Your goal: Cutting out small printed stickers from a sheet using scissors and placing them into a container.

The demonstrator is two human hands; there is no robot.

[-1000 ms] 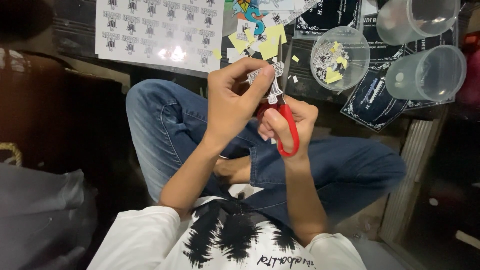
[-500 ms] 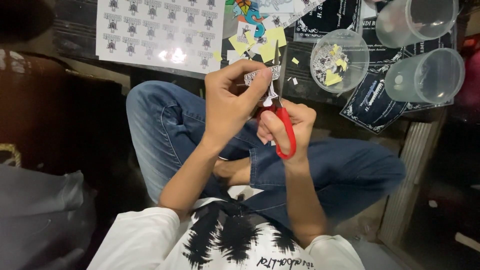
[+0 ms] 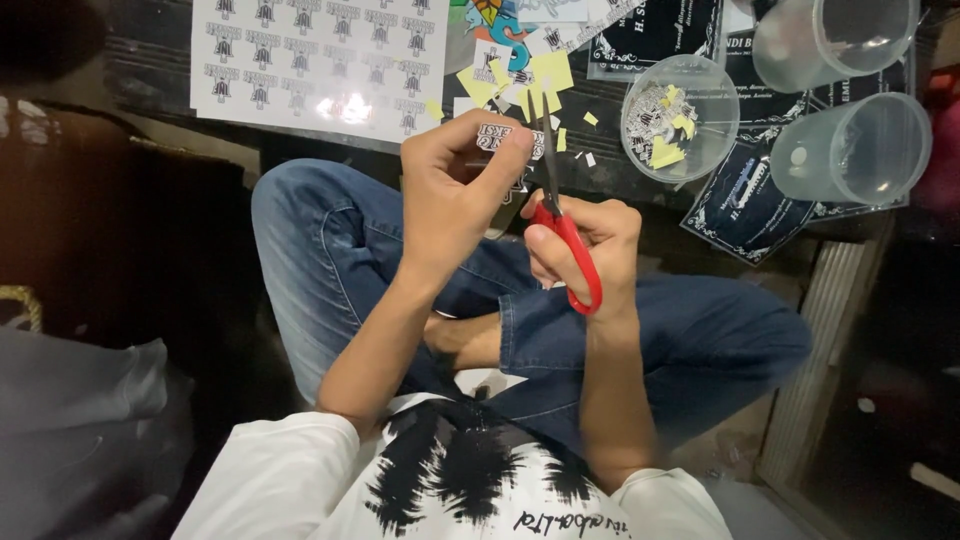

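Head view looks down on a person sitting cross-legged in jeans (image 3: 330, 250) and a white shirt (image 3: 450, 490) with a black print. Left hand (image 3: 455, 195) is closed, thumb and fingers pinching a small printed sticker (image 3: 497, 140) held up over the lap. Right hand (image 3: 585, 245) is wrapped around the red handles of the scissors (image 3: 565, 225), fingers through the loops; the dark blades point up and away from the body and meet the sticker's right edge, just beside the left fingertips. Whether the blades are parted or closed on the paper cannot be told.

Beyond the knees lies a dark floor (image 3: 150, 60) that carries the rest. A white sticker sheet (image 3: 320, 60) with rows of small dark prints lies at the far left, glare on its near edge. Yellow scraps (image 3: 545, 75) of backing paper are scattered just past the hands. Right of them a round clear tub (image 3: 680, 115) holds cut stickers and more yellow bits. Two empty clear cups (image 3: 850, 145) lie on their sides at the far right, one behind the other, resting on dark printed cards (image 3: 740, 205). A grey bag (image 3: 80, 430) sits at the near left.
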